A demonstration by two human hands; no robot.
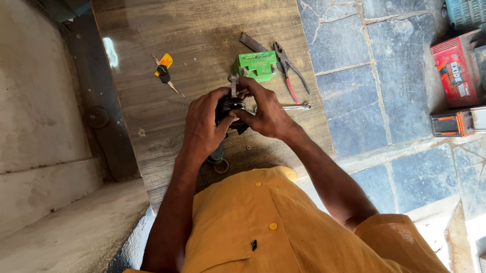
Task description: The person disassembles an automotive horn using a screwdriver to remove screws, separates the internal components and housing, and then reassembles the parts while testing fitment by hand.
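small black round part [230,105], gripped between left hand [205,126], right hand [266,114]

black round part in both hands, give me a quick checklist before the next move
1. Grip: left hand and right hand both wrap the black round part: ok.
2. Part supported over the wooden table: ok.
3. Tool engagement on the part, hidden by fingers: cannot tell.
4. Pliers within reach beside the green box: ok.
5. Keys lie apart from the work: ok.
6. Small loose bits scattered on the table, could roll off: not ok.
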